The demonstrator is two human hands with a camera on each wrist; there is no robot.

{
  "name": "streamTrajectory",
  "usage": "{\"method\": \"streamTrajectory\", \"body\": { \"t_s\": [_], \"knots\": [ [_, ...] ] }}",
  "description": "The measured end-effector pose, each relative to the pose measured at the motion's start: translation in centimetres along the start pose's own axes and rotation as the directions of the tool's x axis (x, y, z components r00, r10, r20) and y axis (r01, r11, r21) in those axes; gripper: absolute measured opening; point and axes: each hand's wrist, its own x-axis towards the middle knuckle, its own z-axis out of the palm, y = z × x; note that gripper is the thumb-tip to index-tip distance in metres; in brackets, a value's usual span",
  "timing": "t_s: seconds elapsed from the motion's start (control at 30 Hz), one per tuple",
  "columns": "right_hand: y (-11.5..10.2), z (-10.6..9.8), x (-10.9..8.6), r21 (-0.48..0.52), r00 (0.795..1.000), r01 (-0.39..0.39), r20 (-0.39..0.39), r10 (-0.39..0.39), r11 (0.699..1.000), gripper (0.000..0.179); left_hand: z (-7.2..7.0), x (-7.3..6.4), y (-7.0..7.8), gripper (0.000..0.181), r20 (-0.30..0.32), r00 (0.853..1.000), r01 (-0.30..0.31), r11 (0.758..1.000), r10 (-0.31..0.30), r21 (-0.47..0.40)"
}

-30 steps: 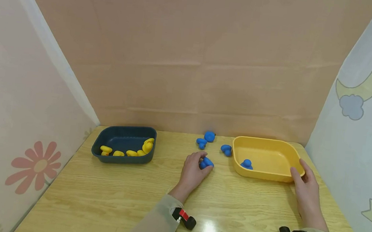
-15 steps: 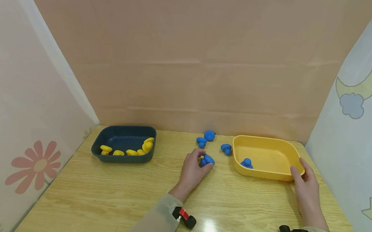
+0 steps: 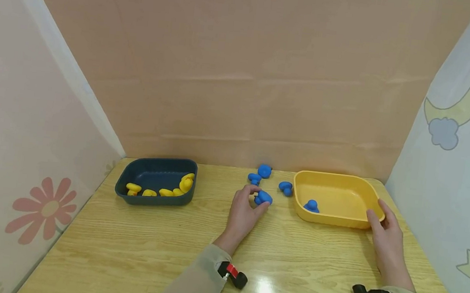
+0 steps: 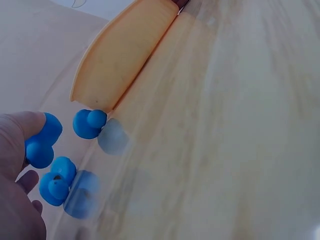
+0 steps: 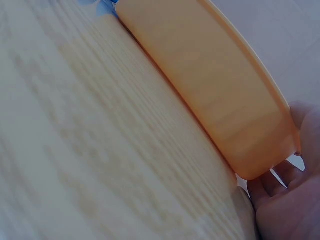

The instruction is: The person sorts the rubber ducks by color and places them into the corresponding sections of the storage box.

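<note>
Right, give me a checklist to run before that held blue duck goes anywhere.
1. Left grip holding the blue duck between thumb and finger: ok.
2. Firmness of that hold: cannot tell.
3. Right grip on the yellow tray: ok, at its near right corner.
4. Room in the tray: ok, just one seated blue duck inside.
5. Tray's left side unobstructed: not ok, a loose blue duck lies right beside it.
6. Visible yellow ducks contained: ok, all in the dark tray.

Shows glossy wood grain on the table [image 3: 313, 260], lower centre. Looks like smooth plastic on the yellow tray [image 3: 330, 220], centre right; creased and matt on the backdrop [image 3: 243, 71], upper centre.
</note>
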Motion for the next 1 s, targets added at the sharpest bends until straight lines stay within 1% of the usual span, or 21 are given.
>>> {"method": "streamTrajectory", "body": {
  "t_s": [0.23, 0.4, 0.63, 0.73, 0.9, 1.0],
  "knots": [
    [0.1, 0.1, 0.0, -0.009, 1.0, 0.012, -0.013, -0.012, 1.0, 0.077, 0.1, 0.2, 0.9, 0.045, -0.019, 1.0, -0.002, 1.0, 0.002, -0.014],
    [0.1, 0.0, 0.0, -0.012, 1.0, 0.013, -0.007, -0.013, 1.0, 0.077, 0.2, 0.4, 1.7, 0.044, -0.022, 1.0, -0.005, 1.0, 0.005, -0.021],
    [0.1, -0.1, 0.0, -0.019, 1.0, 0.004, -0.006, -0.004, 1.0, 0.078, 0.8, 0.7, 3.2, 0.041, 0.006, 1.0, -0.005, 0.998, 0.005, -0.056],
    [0.1, -0.1, 0.0, -0.021, 1.0, 0.0, -0.005, 0.0, 1.0, 0.078, 1.2, 0.8, 4.0, 0.042, 0.019, 1.0, -0.015, 0.997, 0.016, -0.075],
    [0.2, -0.1, 0.1, -0.015, 1.0, -0.004, 0.002, 0.004, 1.0, 0.079, 2.1, 0.9, 5.3, 0.041, 0.042, 0.998, -0.034, 0.996, 0.037, -0.079],
    [0.2, 0.0, 0.0, -0.003, 1.0, -0.005, 0.006, 0.005, 1.0, 0.079, 2.6, 1.1, 5.8, 0.042, 0.047, 0.997, -0.063, 0.995, 0.067, -0.078]
  ]
}}
